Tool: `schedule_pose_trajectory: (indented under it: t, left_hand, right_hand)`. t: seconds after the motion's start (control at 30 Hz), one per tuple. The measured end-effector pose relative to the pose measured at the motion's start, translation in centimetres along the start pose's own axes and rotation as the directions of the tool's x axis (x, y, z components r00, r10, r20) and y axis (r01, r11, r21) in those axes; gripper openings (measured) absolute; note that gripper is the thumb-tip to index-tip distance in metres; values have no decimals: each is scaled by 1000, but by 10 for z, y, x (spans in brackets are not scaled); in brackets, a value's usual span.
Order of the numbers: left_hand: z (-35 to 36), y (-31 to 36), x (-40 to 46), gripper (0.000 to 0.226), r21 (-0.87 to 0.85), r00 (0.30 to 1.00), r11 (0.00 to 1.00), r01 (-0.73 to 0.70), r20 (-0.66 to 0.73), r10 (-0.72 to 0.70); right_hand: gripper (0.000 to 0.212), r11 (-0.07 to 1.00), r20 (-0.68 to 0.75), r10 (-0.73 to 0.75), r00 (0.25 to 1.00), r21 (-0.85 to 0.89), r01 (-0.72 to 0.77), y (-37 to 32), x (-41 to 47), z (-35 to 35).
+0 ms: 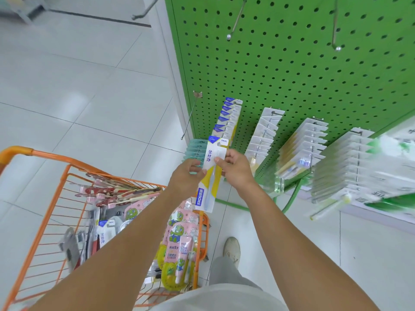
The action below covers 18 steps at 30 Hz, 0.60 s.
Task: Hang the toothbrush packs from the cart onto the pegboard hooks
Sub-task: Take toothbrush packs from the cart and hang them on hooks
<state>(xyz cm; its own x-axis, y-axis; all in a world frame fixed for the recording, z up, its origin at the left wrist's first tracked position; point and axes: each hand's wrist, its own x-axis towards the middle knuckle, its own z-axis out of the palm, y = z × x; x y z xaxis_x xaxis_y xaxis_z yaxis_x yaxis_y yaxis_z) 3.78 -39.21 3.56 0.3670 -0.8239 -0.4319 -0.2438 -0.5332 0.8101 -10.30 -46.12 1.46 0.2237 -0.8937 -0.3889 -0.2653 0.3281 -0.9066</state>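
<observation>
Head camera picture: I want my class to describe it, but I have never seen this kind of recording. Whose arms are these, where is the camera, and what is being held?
The single camera sits on a person's head, looking down at their own arms. The left hand and right hand together hold one white, yellow and blue toothbrush pack, near a hook of matching packs on the green pegboard. The orange cart below holds more packs, among them pink ones.
</observation>
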Motion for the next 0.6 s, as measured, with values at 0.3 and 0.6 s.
schedule_pose_trajectory:
  t: [0.3, 0.6]
  left_hand:
    - [-5, -11, 6, 33, 29, 1000, 999, 26, 6, -26]
    - [-44, -53, -19, 26, -70, 989, 989, 129, -57, -133]
  right_hand:
    - [18, 996, -77, 23, 997, -88, -30, -4, 26, 2]
    - [48, 965, -221, 234, 947, -67, -254, 18, 35, 23]
